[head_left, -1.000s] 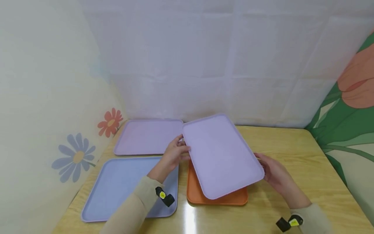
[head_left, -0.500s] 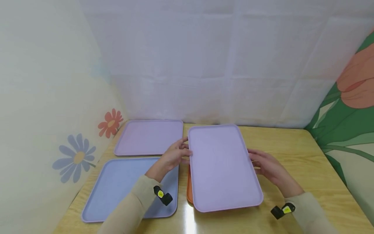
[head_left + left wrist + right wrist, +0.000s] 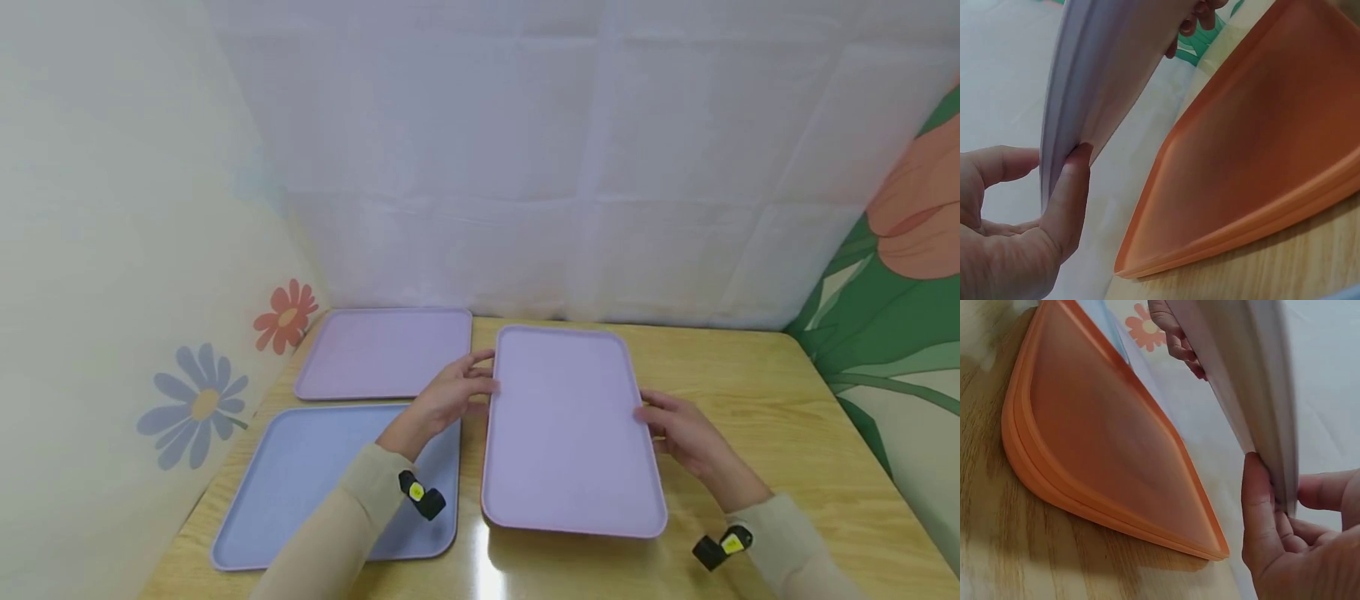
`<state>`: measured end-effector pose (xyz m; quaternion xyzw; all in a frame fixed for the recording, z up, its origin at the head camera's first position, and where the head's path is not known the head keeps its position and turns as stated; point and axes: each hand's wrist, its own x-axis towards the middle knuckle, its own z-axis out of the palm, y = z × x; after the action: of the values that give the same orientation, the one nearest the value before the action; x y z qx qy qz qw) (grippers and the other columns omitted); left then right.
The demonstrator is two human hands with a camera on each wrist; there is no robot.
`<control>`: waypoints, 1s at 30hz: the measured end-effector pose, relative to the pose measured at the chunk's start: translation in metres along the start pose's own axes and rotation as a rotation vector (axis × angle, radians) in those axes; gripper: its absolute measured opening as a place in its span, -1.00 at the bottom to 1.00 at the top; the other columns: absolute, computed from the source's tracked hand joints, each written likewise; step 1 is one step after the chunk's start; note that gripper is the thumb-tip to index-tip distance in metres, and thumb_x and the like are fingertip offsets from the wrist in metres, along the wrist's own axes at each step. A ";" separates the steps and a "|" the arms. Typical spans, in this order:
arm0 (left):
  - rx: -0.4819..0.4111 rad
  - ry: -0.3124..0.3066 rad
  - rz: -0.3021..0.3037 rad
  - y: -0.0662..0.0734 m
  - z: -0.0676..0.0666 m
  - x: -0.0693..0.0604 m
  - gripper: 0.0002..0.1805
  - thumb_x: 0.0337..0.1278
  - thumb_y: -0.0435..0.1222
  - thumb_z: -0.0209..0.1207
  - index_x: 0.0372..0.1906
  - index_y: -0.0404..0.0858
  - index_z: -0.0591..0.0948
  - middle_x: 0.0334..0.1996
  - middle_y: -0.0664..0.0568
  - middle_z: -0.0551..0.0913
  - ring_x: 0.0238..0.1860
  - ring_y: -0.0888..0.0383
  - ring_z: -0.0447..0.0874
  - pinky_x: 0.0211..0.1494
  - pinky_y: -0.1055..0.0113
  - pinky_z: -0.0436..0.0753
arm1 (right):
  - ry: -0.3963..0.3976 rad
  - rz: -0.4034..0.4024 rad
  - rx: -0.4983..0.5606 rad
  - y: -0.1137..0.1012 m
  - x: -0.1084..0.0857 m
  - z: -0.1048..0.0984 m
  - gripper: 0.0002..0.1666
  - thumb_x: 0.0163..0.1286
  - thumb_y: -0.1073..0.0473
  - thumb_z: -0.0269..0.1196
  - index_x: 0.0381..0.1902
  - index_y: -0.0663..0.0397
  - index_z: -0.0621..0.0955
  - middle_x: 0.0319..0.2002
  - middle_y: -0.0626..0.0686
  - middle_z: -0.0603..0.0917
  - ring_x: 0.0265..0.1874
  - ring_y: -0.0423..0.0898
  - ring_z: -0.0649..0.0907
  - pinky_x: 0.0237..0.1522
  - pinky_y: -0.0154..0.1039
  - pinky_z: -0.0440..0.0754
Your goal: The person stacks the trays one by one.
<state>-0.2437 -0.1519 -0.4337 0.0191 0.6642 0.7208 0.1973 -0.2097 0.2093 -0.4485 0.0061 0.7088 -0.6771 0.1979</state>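
A light purple rectangular tray (image 3: 573, 433) is held up over the table, long side running front to back. My left hand (image 3: 444, 398) pinches its left edge between thumb and fingers, and my right hand (image 3: 692, 437) pinches the right edge. Several ridges show along the rim in the wrist views; I cannot tell whether more than one tray is held. Beneath it, apart from it, a stack of orange trays (image 3: 1110, 437) lies on the table, almost wholly hidden in the head view. Both thumbs and fingers show clearly on the purple tray in the wrist views.
On the left of the wooden table (image 3: 735, 375) a blue tray (image 3: 307, 475) lies near the front. Behind it lies another light purple tray (image 3: 390, 354). A white cloth (image 3: 525, 167) hangs at the back, and flowered cloths flank both sides.
The held purple tray has turned from slanted to nearly straight and stands more directly over the orange stack. Both hands have kept hold of it; the right hand has shifted up its edge.
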 end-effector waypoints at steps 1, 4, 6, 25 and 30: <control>0.001 0.003 0.002 0.000 0.000 0.000 -0.21 0.28 -0.46 0.14 0.57 -0.30 0.12 0.34 -0.35 0.40 -0.03 0.10 0.61 0.08 0.08 0.68 | 0.003 -0.002 0.012 0.000 0.000 0.000 -0.22 0.53 0.19 0.15 0.55 0.36 0.15 -0.12 -0.05 0.71 -0.19 -0.18 0.71 -0.17 -0.23 0.76; 0.026 0.002 -0.004 -0.001 0.000 0.000 -0.24 0.29 -0.41 0.15 0.55 -0.33 0.15 0.32 -0.35 0.42 -0.04 0.08 0.61 0.07 0.04 0.69 | 0.005 -0.019 0.038 0.001 -0.001 0.000 -0.21 0.53 0.21 0.13 0.56 0.38 0.08 -0.21 -0.12 0.71 -0.23 -0.21 0.70 -0.18 -0.25 0.75; 0.079 -0.021 -0.016 -0.002 -0.001 -0.002 -0.24 0.29 -0.38 0.16 0.54 -0.34 0.17 0.27 -0.34 0.45 -0.04 0.05 0.62 0.04 0.01 0.72 | 0.010 -0.029 0.038 0.001 -0.002 -0.001 -0.20 0.54 0.21 0.13 0.56 0.38 0.07 -0.24 -0.16 0.70 -0.24 -0.22 0.70 -0.18 -0.26 0.75; 0.179 0.001 -0.011 -0.010 -0.001 -0.005 -0.12 0.04 -0.56 0.15 0.54 -0.32 0.18 0.19 -0.34 0.44 -0.10 -0.02 0.60 -0.12 0.01 0.77 | 0.070 -0.033 -0.137 -0.002 0.011 0.006 -0.21 0.52 0.15 0.17 0.55 0.33 0.16 0.03 0.19 0.66 -0.20 -0.10 0.68 -0.15 -0.16 0.74; 0.185 0.007 -0.017 -0.012 -0.002 -0.002 -0.12 0.04 -0.57 0.16 0.54 -0.32 0.18 0.18 -0.33 0.43 -0.11 -0.01 0.60 -0.16 0.04 0.78 | 0.078 -0.034 -0.142 0.001 0.015 0.006 -0.23 0.51 0.19 0.17 0.54 0.31 0.18 0.05 0.21 0.65 -0.21 -0.11 0.68 -0.18 -0.17 0.73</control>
<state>-0.2391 -0.1540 -0.4447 0.0290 0.7286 0.6549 0.1986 -0.2218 0.1992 -0.4539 0.0062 0.7623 -0.6275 0.1585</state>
